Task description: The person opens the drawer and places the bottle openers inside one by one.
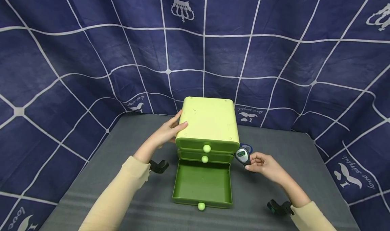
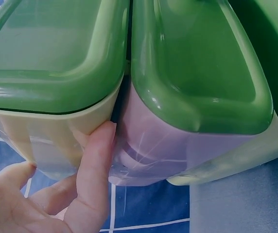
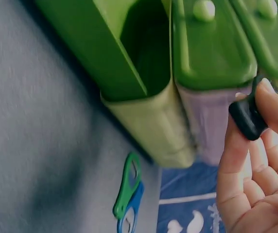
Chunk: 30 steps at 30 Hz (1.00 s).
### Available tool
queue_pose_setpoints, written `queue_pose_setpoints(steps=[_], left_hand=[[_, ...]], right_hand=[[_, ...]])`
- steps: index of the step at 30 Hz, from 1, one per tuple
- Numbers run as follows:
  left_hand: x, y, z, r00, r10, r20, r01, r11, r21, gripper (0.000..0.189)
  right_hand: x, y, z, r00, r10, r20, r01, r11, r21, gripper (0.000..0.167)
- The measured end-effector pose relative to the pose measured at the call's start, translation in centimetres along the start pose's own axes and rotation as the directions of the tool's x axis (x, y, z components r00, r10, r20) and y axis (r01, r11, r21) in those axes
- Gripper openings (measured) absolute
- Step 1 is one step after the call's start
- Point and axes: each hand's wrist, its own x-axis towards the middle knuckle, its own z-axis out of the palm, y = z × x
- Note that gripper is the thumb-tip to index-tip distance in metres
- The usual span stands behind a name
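A small drawer cabinet (image 1: 208, 119) with a pale yellow-green top and green drawer fronts stands on the grey table. Its bottom drawer (image 1: 202, 183) is pulled out and holds nothing visible; the upper two drawers are closed. At the cabinet's upper left side, my left hand (image 1: 167, 133) rests with spread fingers, thumb over the top edge. My right hand (image 1: 266, 166) pinches a black magnifying glass (image 1: 242, 156) by its handle, beside the cabinet's right front corner. Behind that lie a green magnifying glass (image 3: 127, 184) and a blue magnifying glass (image 3: 138, 196) on the table, partly overlapping.
The grey table (image 1: 131, 190) extends around the cabinet. A blue curtain (image 1: 222, 55) with white lines hangs behind and along the sides. The open drawer's round knob (image 1: 201, 206) sticks out toward the front. Black camera mounts (image 1: 158, 166) hang at both wrists.
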Motion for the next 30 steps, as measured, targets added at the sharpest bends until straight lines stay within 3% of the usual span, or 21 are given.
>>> queue_pose_setpoints(steps=[10,14,21,30], left_hand=[[0.0,0.0,0.2,1.000,-0.006,0.000,0.006,1.000,0.001,0.078],[0.1,0.0,0.1,1.000,0.000,-0.002,0.000,1.000,0.000,0.079],[0.0,0.0,0.0,1.000,0.005,0.003,-0.005,1.000,-0.005,0.078],[0.0,0.0,0.1,1.000,0.005,-0.002,-0.005,1.000,-0.006,0.078]], right_hand=[[-1.5,0.0,2.5,0.979,-0.100,0.177,0.084,0.992,0.098,0.023],[-1.5,-0.7,3.8,0.970,-0.129,0.204,0.110,0.989,0.103,0.022],[-0.4,-2.5,7.0,0.964,-0.156,0.216,0.166,0.986,-0.031,0.020],[2.0,-3.0,11.3,0.942,-0.229,0.246,0.285,0.932,-0.224,0.013]])
